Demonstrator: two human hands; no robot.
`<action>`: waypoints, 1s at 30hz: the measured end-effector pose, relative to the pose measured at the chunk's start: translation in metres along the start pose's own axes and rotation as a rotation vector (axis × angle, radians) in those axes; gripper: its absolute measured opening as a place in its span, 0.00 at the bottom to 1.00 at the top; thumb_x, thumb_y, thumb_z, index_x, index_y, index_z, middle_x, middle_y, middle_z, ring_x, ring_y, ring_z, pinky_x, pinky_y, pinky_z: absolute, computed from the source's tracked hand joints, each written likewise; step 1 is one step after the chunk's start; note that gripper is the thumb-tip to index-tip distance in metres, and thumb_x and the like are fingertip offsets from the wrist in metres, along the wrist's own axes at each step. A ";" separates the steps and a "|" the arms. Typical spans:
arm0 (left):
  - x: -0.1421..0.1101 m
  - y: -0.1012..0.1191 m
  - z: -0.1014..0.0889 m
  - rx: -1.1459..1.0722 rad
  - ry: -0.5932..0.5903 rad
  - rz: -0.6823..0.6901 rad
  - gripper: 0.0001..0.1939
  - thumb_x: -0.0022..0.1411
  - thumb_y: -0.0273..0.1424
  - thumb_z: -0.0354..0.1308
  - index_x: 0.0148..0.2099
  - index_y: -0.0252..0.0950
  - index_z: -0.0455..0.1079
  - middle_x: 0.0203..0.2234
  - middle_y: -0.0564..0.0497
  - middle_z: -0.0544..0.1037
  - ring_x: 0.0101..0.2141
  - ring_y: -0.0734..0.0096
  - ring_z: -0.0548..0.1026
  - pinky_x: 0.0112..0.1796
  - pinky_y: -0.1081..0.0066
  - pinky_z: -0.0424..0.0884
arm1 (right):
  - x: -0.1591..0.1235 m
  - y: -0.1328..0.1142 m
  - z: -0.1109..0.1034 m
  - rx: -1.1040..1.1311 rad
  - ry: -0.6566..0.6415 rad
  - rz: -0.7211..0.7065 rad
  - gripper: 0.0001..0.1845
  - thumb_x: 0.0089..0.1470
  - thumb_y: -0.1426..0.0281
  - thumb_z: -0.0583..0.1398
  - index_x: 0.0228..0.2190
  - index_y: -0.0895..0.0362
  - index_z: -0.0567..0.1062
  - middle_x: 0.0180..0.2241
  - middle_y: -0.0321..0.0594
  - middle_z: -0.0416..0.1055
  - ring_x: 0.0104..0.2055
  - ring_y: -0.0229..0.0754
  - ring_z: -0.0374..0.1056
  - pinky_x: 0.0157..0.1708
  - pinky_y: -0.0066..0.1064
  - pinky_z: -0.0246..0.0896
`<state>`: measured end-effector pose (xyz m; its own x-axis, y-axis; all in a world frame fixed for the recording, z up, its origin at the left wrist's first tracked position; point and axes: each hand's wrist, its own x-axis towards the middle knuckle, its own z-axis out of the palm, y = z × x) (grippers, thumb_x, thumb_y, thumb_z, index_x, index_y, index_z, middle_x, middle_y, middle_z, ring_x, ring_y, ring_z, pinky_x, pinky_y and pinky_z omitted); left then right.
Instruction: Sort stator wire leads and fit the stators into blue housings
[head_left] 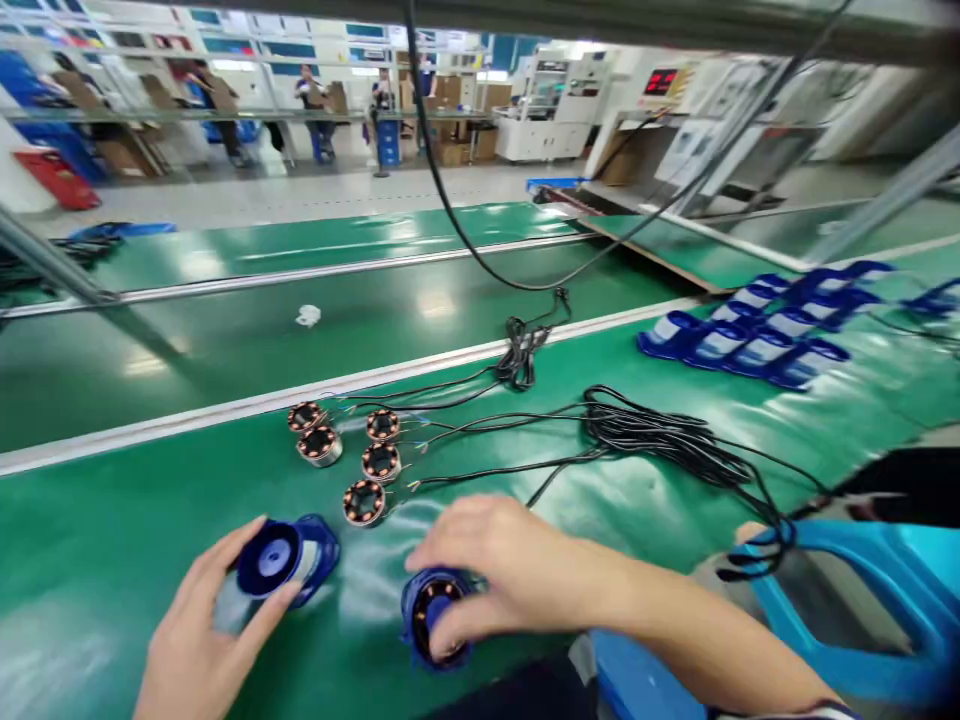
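My left hand (199, 620) grips a blue round motor housing (319, 560) between thumb and fingers. The housing is tipped on its side, its open end with a hub in the middle facing me. My right hand (510, 570) is closed around a second blue housing (411, 615) near the table's front edge. Inside that one sits a ring of copper windings (429, 600), and my right thumb presses at its centre. Just beyond the hands stand several loose copper-wound stators (365, 502), with thin wires leading to black cables.
Black cable bundles (645, 425) lie across the green table (247, 480). Several blue housings (742, 335) stand in rows at the right. A bright blue plastic object (810, 560) is at the lower right. A black cable (450, 215) hangs down overhead. People stand far off.
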<state>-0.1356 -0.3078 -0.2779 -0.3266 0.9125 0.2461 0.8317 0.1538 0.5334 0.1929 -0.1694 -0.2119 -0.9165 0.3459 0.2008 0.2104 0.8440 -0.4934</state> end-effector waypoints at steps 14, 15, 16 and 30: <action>0.010 0.064 0.027 -0.187 -0.190 0.075 0.35 0.47 0.56 0.72 0.51 0.43 0.73 0.49 0.45 0.71 0.48 0.56 0.76 0.43 0.62 0.79 | 0.034 0.036 0.002 -0.079 0.206 0.032 0.11 0.67 0.65 0.60 0.48 0.53 0.78 0.57 0.47 0.65 0.47 0.41 0.69 0.48 0.35 0.69; 0.017 0.071 0.034 -0.208 -0.196 0.115 0.36 0.45 0.57 0.72 0.50 0.41 0.72 0.50 0.44 0.71 0.49 0.53 0.76 0.44 0.60 0.79 | 0.024 0.031 -0.008 -0.045 0.248 0.050 0.11 0.68 0.65 0.58 0.49 0.53 0.77 0.58 0.47 0.65 0.42 0.37 0.70 0.45 0.32 0.70; 0.024 0.079 0.041 -0.232 -0.205 0.158 0.36 0.45 0.58 0.72 0.48 0.40 0.72 0.49 0.43 0.73 0.49 0.53 0.76 0.44 0.59 0.79 | 0.016 0.027 -0.017 -0.030 0.277 0.057 0.12 0.69 0.65 0.57 0.49 0.52 0.77 0.58 0.46 0.65 0.37 0.34 0.70 0.43 0.30 0.71; 0.049 0.114 0.085 -0.317 -0.257 0.306 0.36 0.46 0.58 0.72 0.46 0.39 0.68 0.37 0.50 0.75 0.37 0.62 0.76 0.36 0.65 0.73 | -0.006 -0.006 -0.047 -0.307 0.025 0.133 0.16 0.66 0.60 0.61 0.51 0.54 0.74 0.48 0.42 0.74 0.45 0.45 0.70 0.41 0.36 0.71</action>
<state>-0.0186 -0.2137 -0.2735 0.0646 0.9676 0.2439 0.6820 -0.2213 0.6971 0.2130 -0.1570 -0.1707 -0.8662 0.4684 0.1742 0.4241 0.8734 -0.2396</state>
